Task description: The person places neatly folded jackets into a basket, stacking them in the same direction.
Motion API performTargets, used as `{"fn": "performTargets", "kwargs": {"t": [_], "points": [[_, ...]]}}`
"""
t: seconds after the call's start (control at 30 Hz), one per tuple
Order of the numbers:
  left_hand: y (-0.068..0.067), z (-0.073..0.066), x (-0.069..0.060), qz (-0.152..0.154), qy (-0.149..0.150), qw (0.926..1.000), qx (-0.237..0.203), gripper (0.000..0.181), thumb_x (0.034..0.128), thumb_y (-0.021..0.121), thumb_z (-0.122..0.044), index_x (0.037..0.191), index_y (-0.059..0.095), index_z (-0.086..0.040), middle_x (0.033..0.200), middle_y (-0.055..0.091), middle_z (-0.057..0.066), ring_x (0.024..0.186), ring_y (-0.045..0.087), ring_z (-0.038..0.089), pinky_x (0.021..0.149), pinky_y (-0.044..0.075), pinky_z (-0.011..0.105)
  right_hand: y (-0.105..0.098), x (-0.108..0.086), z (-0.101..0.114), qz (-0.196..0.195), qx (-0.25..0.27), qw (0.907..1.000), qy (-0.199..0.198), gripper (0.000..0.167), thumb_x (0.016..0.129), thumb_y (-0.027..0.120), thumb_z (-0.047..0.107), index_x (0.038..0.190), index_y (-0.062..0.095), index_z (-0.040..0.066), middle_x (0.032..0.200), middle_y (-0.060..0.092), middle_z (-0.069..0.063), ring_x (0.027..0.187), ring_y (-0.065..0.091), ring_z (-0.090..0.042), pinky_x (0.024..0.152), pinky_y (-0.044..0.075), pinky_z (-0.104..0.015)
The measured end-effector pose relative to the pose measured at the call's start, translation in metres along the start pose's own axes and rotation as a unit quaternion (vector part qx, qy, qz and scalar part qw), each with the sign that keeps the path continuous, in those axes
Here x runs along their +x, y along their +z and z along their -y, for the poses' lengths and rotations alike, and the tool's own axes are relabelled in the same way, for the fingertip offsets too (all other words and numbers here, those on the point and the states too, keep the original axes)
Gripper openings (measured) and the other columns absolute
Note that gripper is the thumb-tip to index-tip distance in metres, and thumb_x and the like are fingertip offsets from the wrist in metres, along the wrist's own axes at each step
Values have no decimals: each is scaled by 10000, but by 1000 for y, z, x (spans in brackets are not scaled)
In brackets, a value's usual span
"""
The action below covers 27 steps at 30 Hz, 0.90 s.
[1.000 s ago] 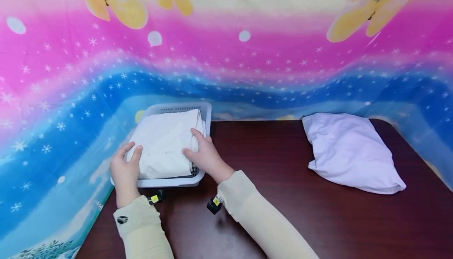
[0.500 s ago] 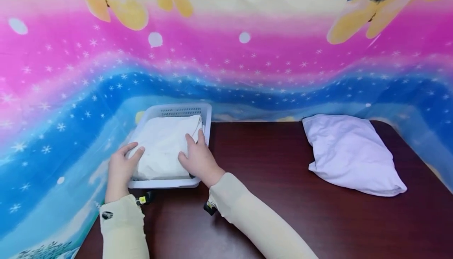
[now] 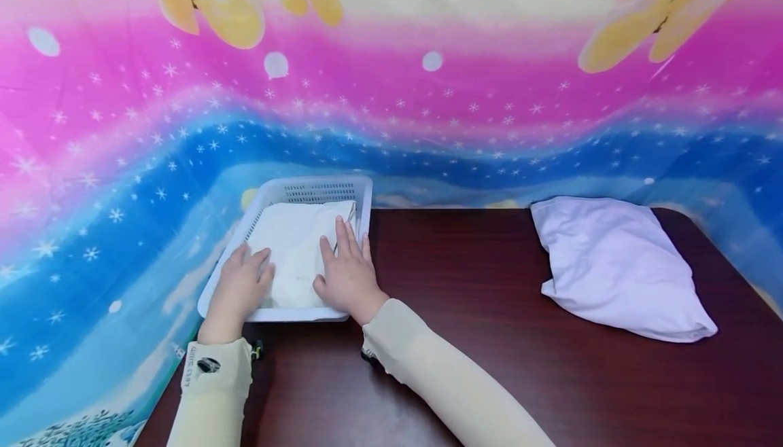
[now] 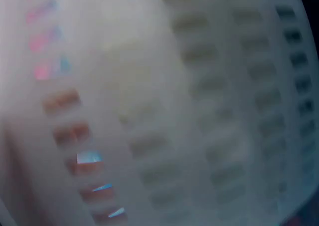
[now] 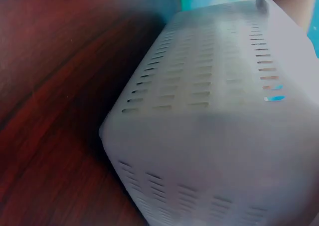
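Observation:
A folded white cloth (image 3: 293,243) lies inside a white slotted plastic basket (image 3: 318,314) at the table's left. My left hand (image 3: 241,284) rests over the basket's left side, its fingertips on the cloth's left edge. On the cloth's right part lies my right hand (image 3: 350,274), fingers spread and fairly straight, palm down. Slotted basket wall (image 4: 169,101) fills the left wrist view, blurred and close. In the right wrist view the basket's outer side (image 5: 199,86) shows beside the tabletop, with a bit of a hand at the top right corner.
A pale lilac cloth bundle (image 3: 618,267) lies at the right of the dark red-brown wooden table (image 3: 453,277). A colourful printed curtain (image 3: 391,107) hangs behind the table and along its left side.
The white cloth has settled lower in the basket, showing more of the back wall. Both hands have gone from holding its sides to lying on it, the right hand's fingers straightening.

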State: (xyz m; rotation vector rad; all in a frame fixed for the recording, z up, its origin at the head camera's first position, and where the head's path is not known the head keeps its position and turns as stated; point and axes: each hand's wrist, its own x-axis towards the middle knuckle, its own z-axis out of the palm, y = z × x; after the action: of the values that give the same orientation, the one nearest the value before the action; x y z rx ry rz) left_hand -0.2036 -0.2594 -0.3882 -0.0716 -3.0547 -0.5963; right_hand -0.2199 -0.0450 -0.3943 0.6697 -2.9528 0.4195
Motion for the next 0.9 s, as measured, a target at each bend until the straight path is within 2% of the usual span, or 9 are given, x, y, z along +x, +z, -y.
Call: {"fn": "performTargets", "kwargs": {"t": [0.13,0.27,0.47,0.67,0.77,0.9], "points": [[6,-6,5,334,10,9992,238,636,1082,393,-456,1568,356,-46,1622,131,334,1486,107,527,1124,96,748,0,3,4,318,-378,9988,33,718,1023,483,472,1608,286,104,1694,26,-163,1561,36,-300,1242,46,-509],[8,-6,8,676,-117,9969,377,713,1060,382,-546,1594,303,-81,1623,97,340,1483,71,546,1103,79,777,0,9,8,889,-893,9920,117,772,1040,377,572,1623,220,92,1681,123,-174,1556,93,-299,1248,39,-463],[5,-10,10,1206,-99,9921,338,790,1033,427,-586,1611,244,-79,1621,56,353,1476,16,568,1111,83,768,-1,18,15,1550,-1958,9682,177,844,1010,269,696,1618,254,111,1653,241,-169,1548,156,-280,1247,46,-450],[4,-14,11,1521,-171,9876,365,873,990,476,-636,1617,219,-86,1628,26,342,1481,-8,559,1105,78,776,2,23,19,1880,-2717,9436,217,873,977,209,761,1621,269,175,1649,272,-132,1542,189,-261,1240,49,-474],[5,-15,11,1535,-186,9873,362,880,985,481,-643,1618,217,-91,1631,24,336,1482,-7,557,1104,89,776,4,24,19,1890,-2799,9410,217,873,973,207,767,1618,280,184,1646,280,-131,1539,199,-261,1239,58,-482],[5,-15,11,1424,-182,9892,298,870,987,496,-626,1612,237,-79,1627,47,343,1481,12,559,1108,104,769,5,23,17,1693,-2594,9508,98,854,982,245,750,1601,332,168,1632,310,-147,1530,228,-281,1238,83,-492]]}}
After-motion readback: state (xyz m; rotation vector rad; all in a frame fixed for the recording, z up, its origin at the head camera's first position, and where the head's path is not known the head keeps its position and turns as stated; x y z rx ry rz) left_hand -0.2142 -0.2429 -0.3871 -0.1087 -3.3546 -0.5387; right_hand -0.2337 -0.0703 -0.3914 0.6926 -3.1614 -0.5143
